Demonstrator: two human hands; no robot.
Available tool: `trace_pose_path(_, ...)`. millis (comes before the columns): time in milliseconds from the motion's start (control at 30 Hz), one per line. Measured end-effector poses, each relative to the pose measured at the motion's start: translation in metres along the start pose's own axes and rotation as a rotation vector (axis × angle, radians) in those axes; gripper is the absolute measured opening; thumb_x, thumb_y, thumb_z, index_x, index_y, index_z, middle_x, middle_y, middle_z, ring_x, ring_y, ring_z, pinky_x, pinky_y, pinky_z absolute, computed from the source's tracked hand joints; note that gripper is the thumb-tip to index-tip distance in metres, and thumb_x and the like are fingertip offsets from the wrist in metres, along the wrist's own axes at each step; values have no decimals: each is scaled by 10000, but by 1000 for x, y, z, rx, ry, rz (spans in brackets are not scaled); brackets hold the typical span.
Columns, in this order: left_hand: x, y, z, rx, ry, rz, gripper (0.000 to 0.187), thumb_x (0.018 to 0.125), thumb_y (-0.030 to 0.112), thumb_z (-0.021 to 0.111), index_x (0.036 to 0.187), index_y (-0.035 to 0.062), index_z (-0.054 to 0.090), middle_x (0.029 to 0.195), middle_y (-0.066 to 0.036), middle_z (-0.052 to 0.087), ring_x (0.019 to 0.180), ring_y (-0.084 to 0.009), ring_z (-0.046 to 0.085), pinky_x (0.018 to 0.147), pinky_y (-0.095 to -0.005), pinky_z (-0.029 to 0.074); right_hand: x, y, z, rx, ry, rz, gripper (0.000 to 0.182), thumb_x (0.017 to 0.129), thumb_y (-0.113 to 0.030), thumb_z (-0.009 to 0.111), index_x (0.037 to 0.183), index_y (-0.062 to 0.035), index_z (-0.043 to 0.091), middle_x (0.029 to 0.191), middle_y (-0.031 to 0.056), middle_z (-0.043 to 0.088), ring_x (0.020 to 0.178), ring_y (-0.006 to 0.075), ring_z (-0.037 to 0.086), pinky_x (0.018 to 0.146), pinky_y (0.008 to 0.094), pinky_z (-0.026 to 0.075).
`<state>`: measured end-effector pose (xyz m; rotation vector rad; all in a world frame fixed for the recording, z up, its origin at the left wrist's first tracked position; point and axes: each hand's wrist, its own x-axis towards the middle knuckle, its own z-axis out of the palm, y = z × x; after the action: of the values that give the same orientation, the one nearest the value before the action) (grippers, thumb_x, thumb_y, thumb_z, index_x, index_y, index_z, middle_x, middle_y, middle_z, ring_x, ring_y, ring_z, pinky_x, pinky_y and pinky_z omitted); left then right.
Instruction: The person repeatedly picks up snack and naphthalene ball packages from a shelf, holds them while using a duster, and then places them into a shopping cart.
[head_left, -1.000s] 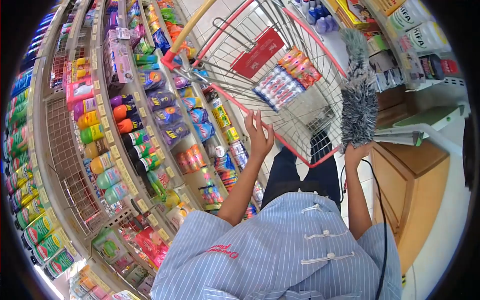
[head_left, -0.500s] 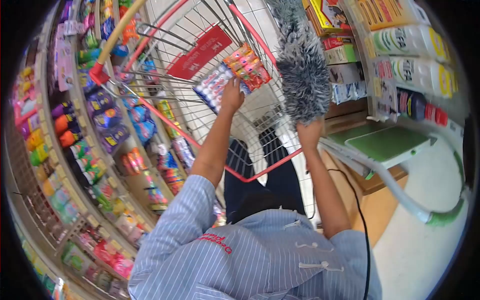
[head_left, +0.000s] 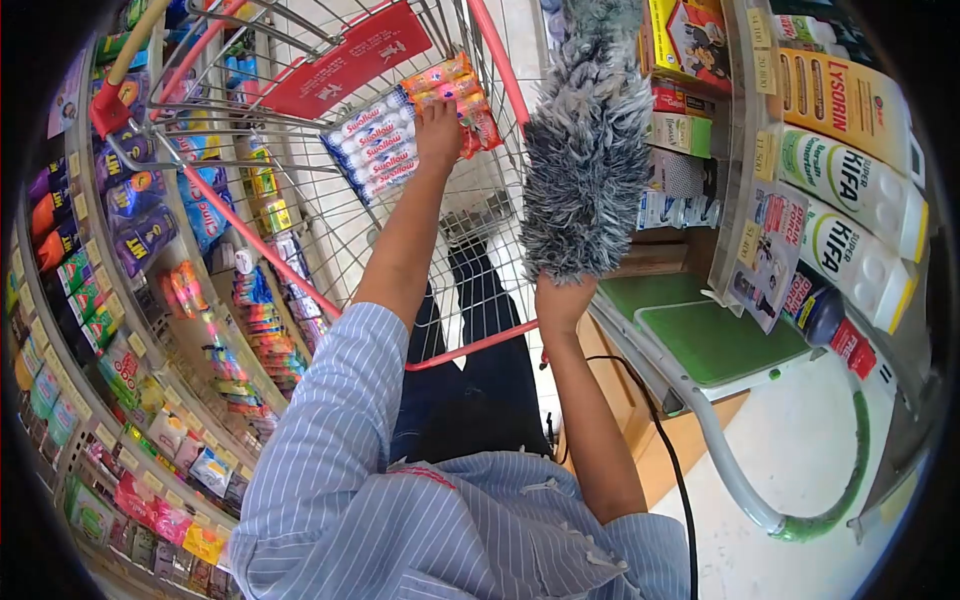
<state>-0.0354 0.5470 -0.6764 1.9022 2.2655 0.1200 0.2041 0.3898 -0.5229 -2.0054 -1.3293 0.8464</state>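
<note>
My right hand (head_left: 565, 302) is wrapped round the lower end of a fluffy grey duster (head_left: 585, 160), which points away from me beside the cart. My left hand (head_left: 438, 138) reaches into a wire shopping cart (head_left: 480, 345) with red edges. Its fingers are stretched out and rest on orange and red packets (head_left: 432, 76). Left of these lie white and blue Swallow packs (head_left: 370, 148), side by side and close to my wrist. The duster's handle is hidden inside my right hand.
Shelves of colourful packets (head_left: 140, 240) run along the left. On the right are white Kifa bottles (head_left: 850, 190), an orange Lysorin container (head_left: 840, 100) and a green-topped step stool (head_left: 725, 340). A black cable (head_left: 665, 430) hangs by my right arm.
My left hand has shifted from the Swallow packs onto the orange and red packets. My right hand still grips the duster. The view has moved, bringing the right shelf closer.
</note>
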Motion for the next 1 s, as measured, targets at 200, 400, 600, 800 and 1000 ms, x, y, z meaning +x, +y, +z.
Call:
trace_pose_path(200,-1,3,6,45,13,-17,403,753,144,552,1131,45,454,1099,-134,510,1055,-295,473,857,-433,392,2,-11,-4,-69,-45,-56,418,689,-48,658,995,108,419,1005,183,558,906,232,579,804,307,447)
trace_pose_path(400,-7,-5,10,-392,-166,-67,489,716,102,595,1146,-21,397,1072,-188,539,1002,-349,520,790,-423,452,3,-28,-10,-102,-95,97,404,691,-88,657,974,123,460,1036,216,547,895,290,577,858,341,420)
trace_pose_path(600,-72,-15,-18,-1193,-507,-301,529,717,174,647,1131,-27,386,807,-103,554,592,-198,576,502,-309,462,13,-62,-21,-282,-154,69,552,655,-165,623,1071,146,434,1076,324,489,954,445,494,922,432,344)
trace_pose_path(800,-164,1,-206,-1611,-581,-563,340,828,325,554,1038,72,467,811,-6,497,663,-101,495,603,-245,445,13,-76,-25,-347,-58,18,504,650,-160,663,1017,131,480,999,299,521,941,441,500,867,449,385)
trace_pose_path(1000,-247,0,-313,-1827,-399,-662,469,891,550,346,921,95,459,700,-1,496,587,-99,520,500,-244,447,16,-59,-21,-189,-69,-111,467,654,-116,671,1035,88,493,1033,282,535,973,415,512,859,430,393)
